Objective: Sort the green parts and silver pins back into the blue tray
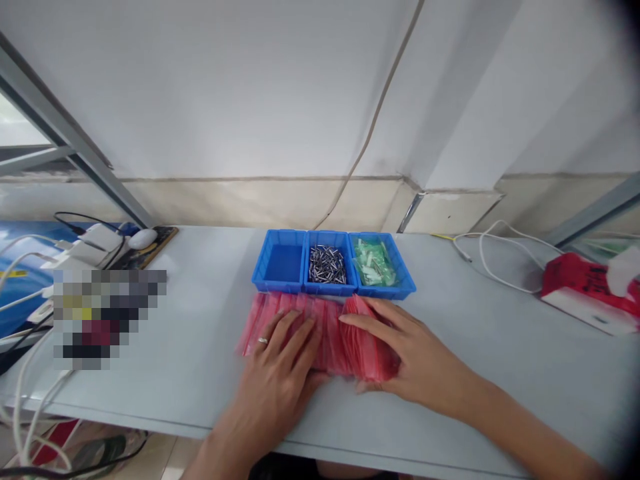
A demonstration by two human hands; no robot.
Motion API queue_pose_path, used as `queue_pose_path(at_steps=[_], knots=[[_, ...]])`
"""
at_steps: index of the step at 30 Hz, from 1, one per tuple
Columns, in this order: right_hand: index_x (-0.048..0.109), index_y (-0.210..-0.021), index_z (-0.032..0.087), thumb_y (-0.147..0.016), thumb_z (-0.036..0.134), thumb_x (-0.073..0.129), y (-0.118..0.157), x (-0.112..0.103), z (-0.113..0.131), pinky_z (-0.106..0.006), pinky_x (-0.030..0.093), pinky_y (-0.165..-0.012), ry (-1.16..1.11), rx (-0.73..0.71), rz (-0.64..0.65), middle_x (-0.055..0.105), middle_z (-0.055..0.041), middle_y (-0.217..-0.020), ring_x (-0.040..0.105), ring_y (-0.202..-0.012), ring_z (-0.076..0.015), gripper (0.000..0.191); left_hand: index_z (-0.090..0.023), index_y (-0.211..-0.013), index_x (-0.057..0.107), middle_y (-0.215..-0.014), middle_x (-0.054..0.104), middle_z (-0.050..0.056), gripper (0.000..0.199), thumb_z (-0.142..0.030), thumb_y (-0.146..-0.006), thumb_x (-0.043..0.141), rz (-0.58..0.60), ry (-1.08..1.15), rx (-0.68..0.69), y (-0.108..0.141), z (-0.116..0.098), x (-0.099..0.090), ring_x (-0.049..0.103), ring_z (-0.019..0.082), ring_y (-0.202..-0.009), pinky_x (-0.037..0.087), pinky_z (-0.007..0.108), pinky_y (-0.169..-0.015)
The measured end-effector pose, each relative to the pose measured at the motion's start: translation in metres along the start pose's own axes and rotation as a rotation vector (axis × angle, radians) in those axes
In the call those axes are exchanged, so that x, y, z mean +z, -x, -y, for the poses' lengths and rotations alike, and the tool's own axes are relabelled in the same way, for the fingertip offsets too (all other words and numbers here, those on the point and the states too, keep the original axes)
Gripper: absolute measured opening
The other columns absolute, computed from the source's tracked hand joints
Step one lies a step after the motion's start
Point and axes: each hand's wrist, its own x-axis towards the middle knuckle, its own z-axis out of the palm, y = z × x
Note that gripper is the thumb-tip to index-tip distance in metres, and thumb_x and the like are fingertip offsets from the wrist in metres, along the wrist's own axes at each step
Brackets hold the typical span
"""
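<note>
Red-tinted clear plastic bags (253, 327) lie overlapped in a row on the grey table. My left hand (285, 367) rests on them with its fingers stretched out and a ring on one finger. At the right end of the row, my right hand (423, 357) has its thumb and fingers around a thicker bunch of red plastic bags (367, 350). Directly behind the bags stand three joined blue bins. The middle one holds many small metal pins or screws (327, 265). Pale plastic pieces in a green bag (373, 263) fill the right one.
The left blue bin (283, 263) shows its blue bottom. White chargers and cables (85, 250) crowd the table's left side, near a pixelated patch. On the right lie a white cable (483, 250) and a red package (575, 280) on a white box. A wall rises behind the table.
</note>
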Motion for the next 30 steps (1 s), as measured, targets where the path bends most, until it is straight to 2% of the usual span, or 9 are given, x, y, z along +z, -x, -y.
queue_pose_path(at_steps=[4, 9, 12, 15, 20, 24, 30], knots=[[0.061, -0.146, 0.037, -0.070, 0.066, 0.088, 0.002, -0.006, -0.004, -0.064, 0.056, -0.107, -0.048, 0.057, 0.024, 0.054, -0.0160, -0.155, 0.060, -0.137, -0.0416, 0.086, -0.012, -0.146, 0.057, -0.148, 0.063, 0.009, 0.053, -0.046, -0.105, 0.054, 0.014, 0.005, -0.007, -0.002, -0.005, -0.002, 0.050, 0.035, -0.140, 0.047, 0.054, -0.111], [0.059, -0.148, 0.040, -0.071, 0.068, 0.086, 0.009, -0.014, -0.008, -0.063, 0.055, -0.109, -0.082, 0.107, 0.054, 0.053, -0.0136, -0.157, 0.058, -0.140, -0.0403, 0.086, -0.017, -0.138, 0.064, -0.147, 0.064, 0.006, 0.039, -0.033, -0.103, 0.060, 0.025, 0.020, 0.020, -0.004, -0.013, 0.004, 0.048, 0.033, -0.143, 0.045, 0.054, -0.116], [0.058, -0.149, 0.041, -0.071, 0.064, 0.088, 0.010, -0.015, -0.006, -0.061, 0.054, -0.111, -0.082, 0.092, 0.080, 0.051, -0.0128, -0.159, 0.058, -0.140, -0.0396, 0.087, -0.017, -0.134, 0.066, -0.144, 0.066, 0.006, 0.034, -0.032, -0.103, 0.060, 0.008, 0.019, 0.025, -0.003, -0.015, 0.008, 0.047, 0.033, -0.143, 0.044, 0.053, -0.116], [0.056, -0.151, 0.041, -0.067, 0.063, 0.091, 0.008, -0.014, -0.004, -0.063, 0.050, -0.114, -0.091, 0.077, 0.123, 0.049, -0.0130, -0.162, 0.055, -0.143, -0.0409, 0.094, -0.016, -0.136, 0.065, -0.146, 0.064, 0.007, 0.036, -0.033, -0.105, 0.058, 0.001, 0.014, 0.018, -0.004, -0.017, 0.007, 0.046, 0.033, -0.143, 0.044, 0.053, -0.115], [0.054, -0.154, 0.038, -0.066, 0.074, 0.086, 0.006, -0.016, -0.005, -0.061, 0.044, -0.120, -0.184, 0.145, 0.193, 0.041, -0.0134, -0.167, 0.047, -0.149, -0.0412, 0.100, -0.011, -0.147, 0.056, -0.149, 0.062, 0.007, 0.047, -0.036, -0.107, 0.052, 0.005, 0.004, 0.051, -0.010, -0.023, 0.003, 0.047, 0.032, -0.142, 0.043, 0.051, -0.115], [0.050, -0.156, 0.040, -0.064, 0.078, 0.084, 0.008, -0.018, -0.010, -0.059, 0.040, -0.123, -0.260, 0.165, 0.187, 0.039, -0.0094, -0.169, 0.041, -0.154, -0.0392, 0.105, -0.008, -0.145, 0.057, -0.147, 0.064, 0.008, 0.048, -0.037, -0.107, 0.052, -0.007, 0.003, 0.050, -0.013, -0.025, 0.005, 0.049, 0.032, -0.140, 0.043, 0.050, -0.114], [0.048, -0.156, 0.043, -0.063, 0.078, 0.084, 0.013, -0.018, -0.015, -0.060, 0.039, -0.124, -0.255, 0.173, 0.185, 0.040, -0.0064, -0.169, 0.040, -0.155, -0.0384, 0.105, -0.005, -0.144, 0.056, -0.147, 0.064, 0.011, 0.049, -0.036, -0.107, 0.052, -0.026, -0.001, 0.048, -0.010, -0.027, 0.007, 0.050, 0.034, -0.139, 0.047, 0.053, -0.110]])
